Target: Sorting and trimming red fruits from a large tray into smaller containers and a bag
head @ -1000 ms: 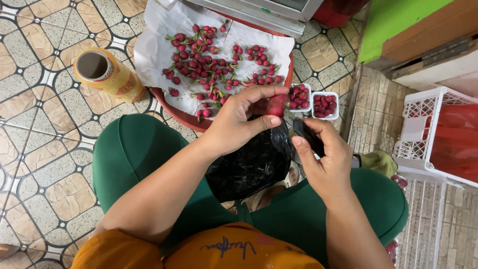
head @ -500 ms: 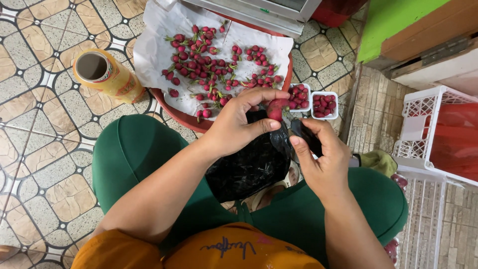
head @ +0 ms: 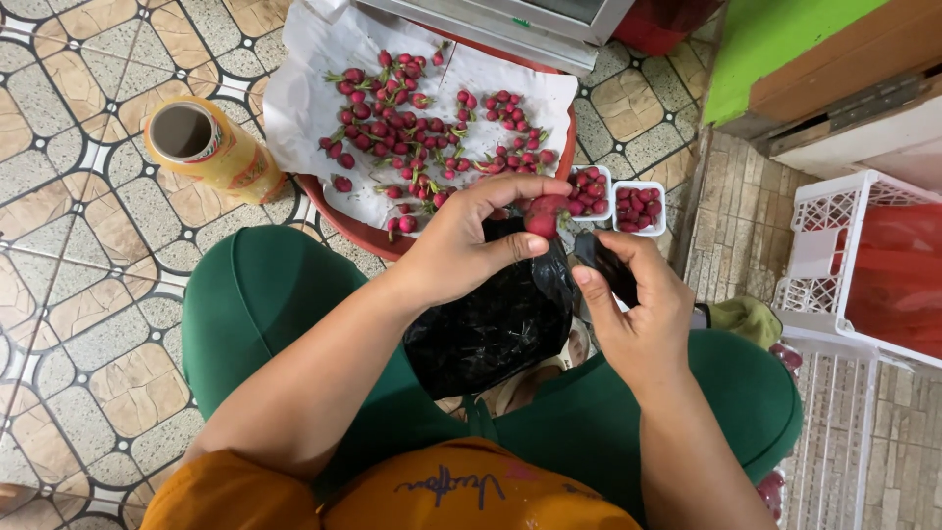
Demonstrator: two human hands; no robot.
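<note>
Red fruit (head: 543,216) pinched in left hand (head: 461,245) fingertips, right hand (head: 638,309) beside it gripping black bag (head: 496,324) edge

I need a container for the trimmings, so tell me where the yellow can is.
In the head view the yellow can lies on the tiled floor at upper left, open end showing, just left of the paper-lined red tray of red fruits, away from both hands.

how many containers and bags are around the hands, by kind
small white punnets of red fruit: 2
black plastic bag: 1
yellow can: 1
white crates: 2
red tray: 1
total: 7
</note>
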